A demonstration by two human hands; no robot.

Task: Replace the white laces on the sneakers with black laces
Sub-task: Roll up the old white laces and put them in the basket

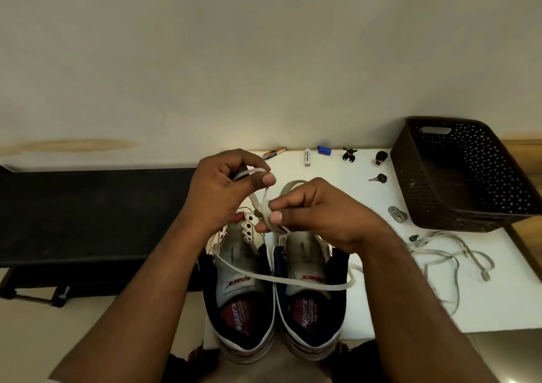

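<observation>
Head view: flat white cotton lace [281, 280] spans centre frame; left hand [225, 189] pinches upper end, right hand [316, 215] pinches loop just below-right, over 2 sneakers [275, 303].

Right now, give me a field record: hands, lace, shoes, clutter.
left hand: pinches flat white lace above the shoes
right hand: pinches same lace lower down
pair of white-and-navy sneakers: side by side, eyelets bare, lace draped across both tongues
loose pale lace: heaped on white board
dark woven plastic basket: right, on board
black laces: none visible
</observation>
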